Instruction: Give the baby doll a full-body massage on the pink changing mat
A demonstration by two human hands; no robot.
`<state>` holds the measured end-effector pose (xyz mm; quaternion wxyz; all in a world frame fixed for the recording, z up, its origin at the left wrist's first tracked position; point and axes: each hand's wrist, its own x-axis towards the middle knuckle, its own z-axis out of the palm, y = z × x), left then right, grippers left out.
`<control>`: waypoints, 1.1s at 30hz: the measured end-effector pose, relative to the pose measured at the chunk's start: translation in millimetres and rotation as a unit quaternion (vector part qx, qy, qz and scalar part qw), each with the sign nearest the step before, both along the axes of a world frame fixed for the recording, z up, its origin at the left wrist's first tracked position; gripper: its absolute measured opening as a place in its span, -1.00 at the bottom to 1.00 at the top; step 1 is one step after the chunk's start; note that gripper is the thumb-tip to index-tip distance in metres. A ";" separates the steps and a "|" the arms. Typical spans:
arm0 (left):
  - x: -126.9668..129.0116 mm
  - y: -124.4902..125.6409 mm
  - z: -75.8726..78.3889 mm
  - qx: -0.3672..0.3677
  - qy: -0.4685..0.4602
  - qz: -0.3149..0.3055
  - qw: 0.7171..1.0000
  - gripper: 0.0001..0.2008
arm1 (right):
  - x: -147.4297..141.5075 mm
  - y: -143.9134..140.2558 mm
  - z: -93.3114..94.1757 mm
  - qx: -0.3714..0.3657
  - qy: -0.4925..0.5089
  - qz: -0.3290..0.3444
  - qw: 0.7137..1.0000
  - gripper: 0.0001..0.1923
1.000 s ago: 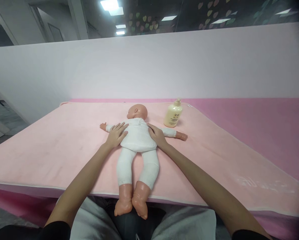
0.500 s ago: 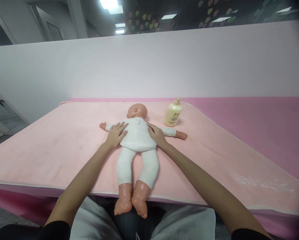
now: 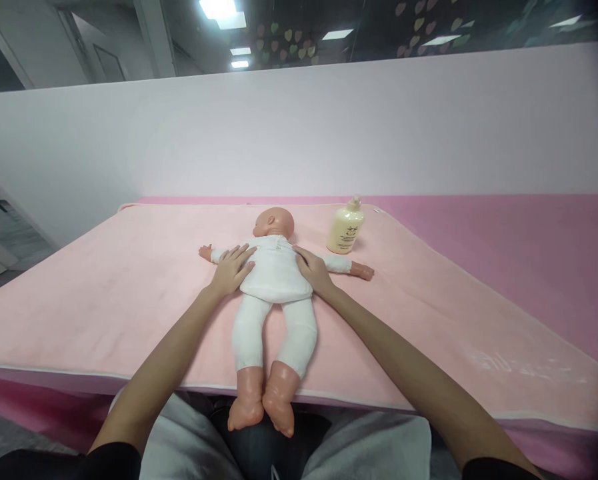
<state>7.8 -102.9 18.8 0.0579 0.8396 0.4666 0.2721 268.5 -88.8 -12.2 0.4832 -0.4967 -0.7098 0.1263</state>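
Observation:
A baby doll (image 3: 276, 277) lies face down, its head turned to the left, arms stretched out sideways and feet hanging over the table's near edge. Its body and limbs are white cloth; head, hands and feet are skin-toned plastic. My left hand (image 3: 233, 269) lies open on the left side of the doll's upper back, fingers stretched out. On the opposite side, my right hand (image 3: 315, 270) rests open against the doll's flank near the armpit, its fingers partly seen. A pale yellow pump bottle (image 3: 346, 228) stands upright beyond the doll's right arm.
A light pink towel (image 3: 129, 300) covers much of the pink table surface (image 3: 503, 253). Behind it rises a white partition (image 3: 299, 133), with dark glass above. The person's legs in grey trousers (image 3: 373, 443) are under the near edge.

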 end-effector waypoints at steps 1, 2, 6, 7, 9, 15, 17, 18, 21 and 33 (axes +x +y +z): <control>-0.4 0.4 -0.1 0.000 0.000 0.001 1.000 -0.50 | 0.4 -2.7 1.2 0.012 0.005 -0.001 1.000 -0.59; -1.2 0.8 0.1 0.001 0.000 0.001 1.000 -0.50 | 0.9 -6.6 3.0 0.033 0.010 -0.002 0.999 -0.60; -7.6 3.8 1.4 0.008 -0.001 -0.008 1.000 -0.51 | 0.6 -31.3 17.0 0.140 -0.043 0.069 0.987 -0.67; -9.4 4.6 1.5 0.011 -0.002 -0.011 1.000 -0.51 | -1.0 -38.0 21.7 0.154 -0.083 0.116 0.978 -0.68; -12.3 5.9 1.4 0.017 -0.005 -0.014 1.000 -0.51 | -5.5 -50.0 31.2 0.160 -0.163 0.198 0.953 -0.68; -11.2 5.2 0.3 0.024 -0.002 -0.007 1.000 -0.52 | -10.2 -70.2 49.6 0.073 -0.151 0.237 0.957 -0.65; -9.6 4.5 0.3 0.021 0.001 -0.002 1.000 -0.52 | -7.6 -72.0 50.9 0.017 -0.127 0.258 0.958 -0.58; -8.9 4.3 0.1 0.019 0.003 0.001 1.000 -0.52 | -6.6 -72.0 50.5 -0.006 -0.115 0.264 0.958 -0.56; -6.7 4.1 -1.8 0.016 0.006 0.007 1.000 -0.53 | -6.3 -69.1 45.7 -0.040 -0.054 0.257 0.964 -0.73; 15.9 -17.5 2.9 0.162 -0.125 -0.085 0.975 -0.75 | -9.8 -63.3 38.8 -0.118 0.074 0.244 0.960 -0.92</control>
